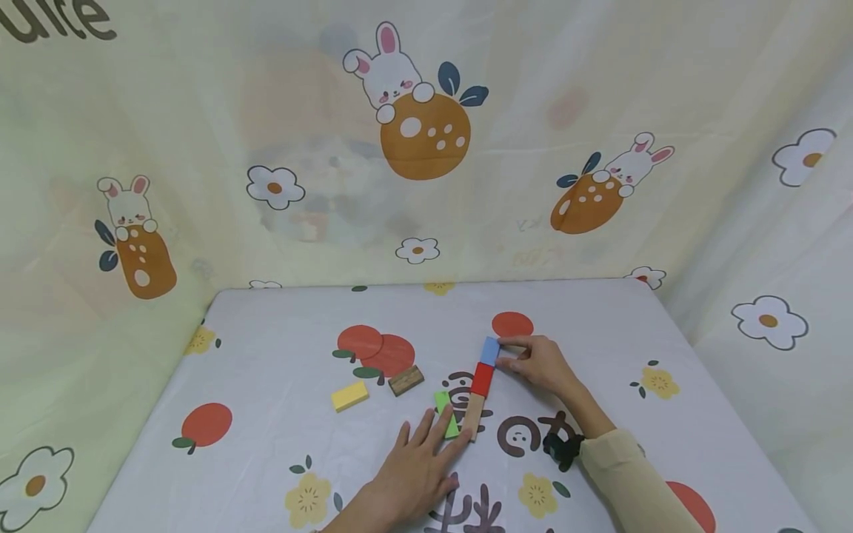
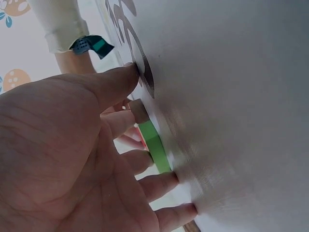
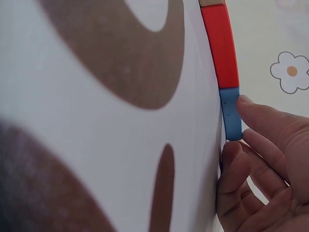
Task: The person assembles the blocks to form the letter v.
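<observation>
A blue block, a red block and a light wooden block lie end to end in a slanting row. The right hand is at the far end of the row, its thumb and bent fingers against the blue block, which meets the red block in the right wrist view. The left hand lies with fingers spread, a fingertip at the wooden block's near end. Beside that row is a green block, close to the left fingertips; the left wrist view shows the green block beyond the fingers.
A yellow block and a dark brown wooden block lie apart to the left of the row. The patterned tablecloth reaches a printed curtain behind. A black device is on the right wrist.
</observation>
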`<state>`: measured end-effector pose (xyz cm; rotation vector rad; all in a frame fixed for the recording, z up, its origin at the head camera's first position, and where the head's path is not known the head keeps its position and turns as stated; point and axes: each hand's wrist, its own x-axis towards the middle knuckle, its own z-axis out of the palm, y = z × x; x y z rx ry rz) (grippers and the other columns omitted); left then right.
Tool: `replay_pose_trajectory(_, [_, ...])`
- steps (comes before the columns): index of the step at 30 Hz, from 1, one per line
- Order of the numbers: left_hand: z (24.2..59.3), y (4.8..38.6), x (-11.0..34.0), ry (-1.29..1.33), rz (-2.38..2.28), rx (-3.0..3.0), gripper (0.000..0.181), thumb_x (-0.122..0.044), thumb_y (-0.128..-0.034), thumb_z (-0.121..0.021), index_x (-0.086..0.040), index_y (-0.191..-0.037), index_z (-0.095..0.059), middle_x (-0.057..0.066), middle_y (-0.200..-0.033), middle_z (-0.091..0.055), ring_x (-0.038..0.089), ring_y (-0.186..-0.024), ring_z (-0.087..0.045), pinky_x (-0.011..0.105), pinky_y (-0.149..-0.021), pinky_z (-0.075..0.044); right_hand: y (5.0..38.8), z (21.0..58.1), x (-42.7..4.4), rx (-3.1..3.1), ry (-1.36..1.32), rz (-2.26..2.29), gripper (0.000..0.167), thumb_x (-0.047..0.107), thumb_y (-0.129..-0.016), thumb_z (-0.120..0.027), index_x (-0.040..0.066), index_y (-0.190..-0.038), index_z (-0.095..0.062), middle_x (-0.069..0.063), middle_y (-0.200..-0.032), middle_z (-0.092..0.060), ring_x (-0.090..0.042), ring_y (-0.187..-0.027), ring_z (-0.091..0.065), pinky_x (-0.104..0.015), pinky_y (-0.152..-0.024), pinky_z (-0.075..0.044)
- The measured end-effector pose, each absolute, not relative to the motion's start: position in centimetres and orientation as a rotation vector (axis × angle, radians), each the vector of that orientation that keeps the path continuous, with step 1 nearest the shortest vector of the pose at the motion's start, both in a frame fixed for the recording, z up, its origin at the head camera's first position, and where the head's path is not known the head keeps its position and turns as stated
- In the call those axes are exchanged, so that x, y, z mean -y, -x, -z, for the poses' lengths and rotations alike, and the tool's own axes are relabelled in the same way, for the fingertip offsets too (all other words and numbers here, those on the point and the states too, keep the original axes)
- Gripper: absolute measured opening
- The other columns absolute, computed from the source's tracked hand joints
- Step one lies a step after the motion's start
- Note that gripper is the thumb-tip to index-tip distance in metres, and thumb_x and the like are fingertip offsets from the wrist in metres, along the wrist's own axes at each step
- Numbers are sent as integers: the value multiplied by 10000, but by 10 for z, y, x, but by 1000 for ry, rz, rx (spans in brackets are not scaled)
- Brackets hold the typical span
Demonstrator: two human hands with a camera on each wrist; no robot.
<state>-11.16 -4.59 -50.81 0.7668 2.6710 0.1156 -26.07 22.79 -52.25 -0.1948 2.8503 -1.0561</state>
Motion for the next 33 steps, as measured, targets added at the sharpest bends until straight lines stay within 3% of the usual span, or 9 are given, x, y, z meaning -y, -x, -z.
replay_pose_trajectory(33, [511,112,47,-769,-130,-2674,732,-554,-1039,-579,-486,-1668,-212,-31,-1815,-108,315,-1665,-215,629,-1264,-354,260,524,-227,-2839,235,1084,474,257,-901,-850,110,-1338,-741,-54,-827,-654,-170,-698,-516,-257,-595,-408])
